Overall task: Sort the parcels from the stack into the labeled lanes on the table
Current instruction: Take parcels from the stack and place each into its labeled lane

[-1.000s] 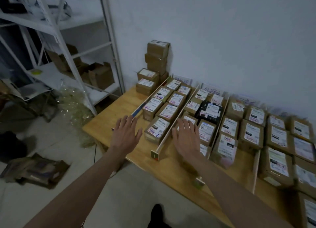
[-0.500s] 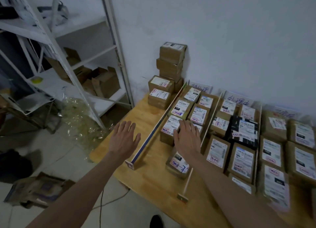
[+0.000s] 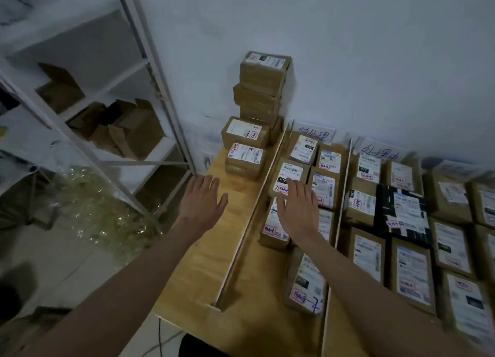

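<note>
Nearest the camera, two bare forearms extend over the front edge of the wooden worktop (image 3: 203, 281). Both hands are released, fingers straight, grasping nothing. The left hand (image 3: 201, 201) hovers palm down over the bare strip of worktop to the left of the first divider rail (image 3: 250, 217); whether it touches the wood cannot be told. The right hand (image 3: 298, 208) lies flat over the parcels in the first lane (image 3: 273, 230); contact cannot be confirmed.

The rails run front to back and partition the worktop into lanes, so each parcel stays with its category. Parcels lie label up, which keeps the markings readable from above.

Beyond the left hand, on the undivided strip, two low parcels (image 3: 245, 157) sit in front of the stack (image 3: 261, 88), which stands against the wall, presumably for support. This stack is the remaining unsorted supply. Both hands appear positioned to reach it next.

At the far edge, handwritten lane labels (image 3: 317, 134) lean against the wall.
</note>
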Motion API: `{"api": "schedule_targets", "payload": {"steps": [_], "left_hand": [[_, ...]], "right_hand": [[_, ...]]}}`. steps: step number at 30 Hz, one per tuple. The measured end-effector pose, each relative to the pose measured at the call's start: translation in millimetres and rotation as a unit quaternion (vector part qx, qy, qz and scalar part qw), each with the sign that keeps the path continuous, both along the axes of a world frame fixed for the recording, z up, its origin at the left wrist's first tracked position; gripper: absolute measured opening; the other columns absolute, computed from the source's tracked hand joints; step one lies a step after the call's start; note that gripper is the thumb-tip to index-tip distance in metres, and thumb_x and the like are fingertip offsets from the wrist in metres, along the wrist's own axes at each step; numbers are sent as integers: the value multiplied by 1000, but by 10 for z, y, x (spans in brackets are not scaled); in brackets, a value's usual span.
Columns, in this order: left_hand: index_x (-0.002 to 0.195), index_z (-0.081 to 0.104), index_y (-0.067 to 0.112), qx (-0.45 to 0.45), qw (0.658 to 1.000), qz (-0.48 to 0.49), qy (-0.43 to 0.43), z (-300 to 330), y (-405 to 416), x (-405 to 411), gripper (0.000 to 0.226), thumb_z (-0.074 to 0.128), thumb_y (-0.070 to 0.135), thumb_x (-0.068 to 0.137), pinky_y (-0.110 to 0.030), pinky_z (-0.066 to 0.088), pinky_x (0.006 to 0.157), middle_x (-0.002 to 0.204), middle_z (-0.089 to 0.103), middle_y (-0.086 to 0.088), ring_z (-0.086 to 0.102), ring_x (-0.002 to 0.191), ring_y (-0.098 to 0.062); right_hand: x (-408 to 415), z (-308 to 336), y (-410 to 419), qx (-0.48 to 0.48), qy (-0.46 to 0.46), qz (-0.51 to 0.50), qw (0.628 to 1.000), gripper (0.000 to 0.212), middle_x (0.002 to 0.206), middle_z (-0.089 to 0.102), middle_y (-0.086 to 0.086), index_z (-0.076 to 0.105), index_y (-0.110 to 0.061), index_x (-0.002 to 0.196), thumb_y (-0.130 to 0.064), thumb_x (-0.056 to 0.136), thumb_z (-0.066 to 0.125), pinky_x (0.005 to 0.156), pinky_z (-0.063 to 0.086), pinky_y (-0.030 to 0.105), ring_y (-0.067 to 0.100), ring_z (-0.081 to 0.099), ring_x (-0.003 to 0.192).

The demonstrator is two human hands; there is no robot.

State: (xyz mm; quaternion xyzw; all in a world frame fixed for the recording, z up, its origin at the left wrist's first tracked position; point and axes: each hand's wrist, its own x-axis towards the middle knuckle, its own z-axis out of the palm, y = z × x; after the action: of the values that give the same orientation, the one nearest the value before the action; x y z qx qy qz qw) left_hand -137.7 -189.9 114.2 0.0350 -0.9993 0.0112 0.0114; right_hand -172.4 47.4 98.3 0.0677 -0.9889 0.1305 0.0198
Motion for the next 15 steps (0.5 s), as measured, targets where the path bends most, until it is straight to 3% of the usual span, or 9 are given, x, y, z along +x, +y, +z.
{"api": "schedule_targets", "payload": {"steps": [10,15], "left_hand": [[143,42,14,4,993,-112,-30,-472,-512,-1501,57,34,48,99,-44,21,117,143,48,-8,39,135,-26],[148,33,9,13,983,-165,-84,-852,-538,-1972,61,36,45,99,-45,18,120,156,30,-11,27,144,-28]], "right_hand": [[-634,-232,-494,-24,-23,-106,994,49,147,45,5,37,-15,147,-39,104,34,119,27,41,23,37,139],[-759,-399,-597,-32,-41,-139,989,48,147,45,4,38,-16,146,-39,103,36,119,26,39,22,38,138]]}}
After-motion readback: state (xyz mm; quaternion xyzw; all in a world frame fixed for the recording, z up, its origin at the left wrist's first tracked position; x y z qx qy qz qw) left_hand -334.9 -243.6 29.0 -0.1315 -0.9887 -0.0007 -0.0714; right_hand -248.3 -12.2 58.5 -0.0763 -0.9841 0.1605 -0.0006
